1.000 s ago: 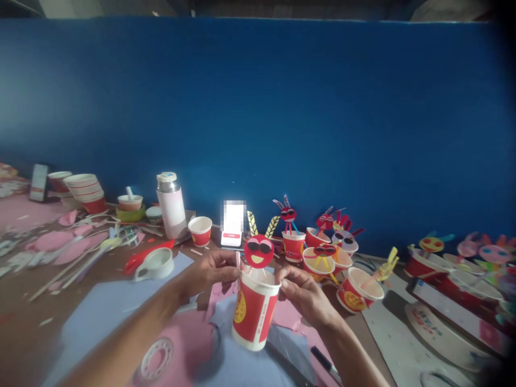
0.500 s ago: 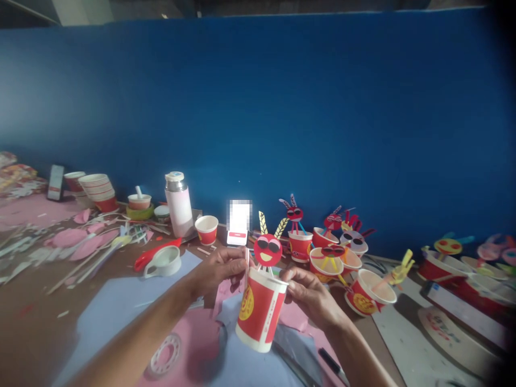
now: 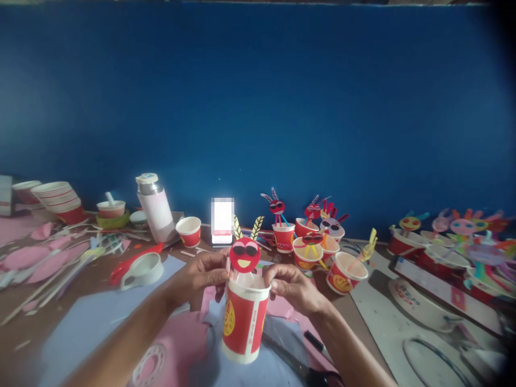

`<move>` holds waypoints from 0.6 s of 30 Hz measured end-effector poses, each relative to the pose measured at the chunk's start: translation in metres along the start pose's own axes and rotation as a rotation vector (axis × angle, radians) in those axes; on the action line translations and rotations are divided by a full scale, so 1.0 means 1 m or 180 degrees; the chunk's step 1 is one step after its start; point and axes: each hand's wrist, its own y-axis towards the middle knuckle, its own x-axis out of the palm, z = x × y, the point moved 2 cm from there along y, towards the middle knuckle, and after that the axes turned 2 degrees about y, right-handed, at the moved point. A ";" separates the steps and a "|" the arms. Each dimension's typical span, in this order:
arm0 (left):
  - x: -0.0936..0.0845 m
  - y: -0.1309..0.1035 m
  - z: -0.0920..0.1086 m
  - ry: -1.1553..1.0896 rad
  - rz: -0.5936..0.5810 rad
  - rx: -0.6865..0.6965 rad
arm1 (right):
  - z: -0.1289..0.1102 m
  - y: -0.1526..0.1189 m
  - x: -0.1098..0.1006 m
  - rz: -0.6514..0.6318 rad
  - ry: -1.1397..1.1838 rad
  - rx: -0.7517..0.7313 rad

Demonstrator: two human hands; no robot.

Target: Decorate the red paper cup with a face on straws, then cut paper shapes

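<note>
A red and white paper cup [image 3: 244, 328] stands upright between my hands, low in the middle of the view. Above its rim rises a red round paper face [image 3: 244, 256] with dark glasses, a yellow mouth and two leaf-patterned yellow antennae. My left hand [image 3: 207, 275] pinches the rim's left side, where a thin pale strip shows at the fingertips. On the right side of the rim, my right hand [image 3: 288, 285] grips with thumb and fingers. Blue and pink paper lies under the cup, with scissors [image 3: 286, 360] and a black marker [image 3: 316, 342] close by on the right.
Left are a white flask [image 3: 156, 209], stacked cups [image 3: 60, 201], a white mug [image 3: 145, 270], a tape roll [image 3: 149, 366] and paper scraps. A lit phone [image 3: 222, 220] stands behind. Decorated cups [image 3: 308, 252] crowd the right, near a white board [image 3: 371, 301].
The view has turned to the right, so most things sit further left. The cup is now more upright. More decorated cups and the scissors' dark handles have come into view.
</note>
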 end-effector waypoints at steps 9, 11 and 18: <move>-0.004 0.002 -0.001 -0.0055 0.0156 0.0059 | 0.000 -0.001 -0.005 0.0009 0.0152 -0.0115; -0.003 0.002 -0.002 -0.0114 0.0139 0.0008 | -0.001 -0.001 -0.004 0.0011 0.0169 -0.0121; -0.001 0.002 -0.002 -0.0266 -0.0025 0.0000 | -0.003 0.000 0.000 0.0008 0.0253 -0.0155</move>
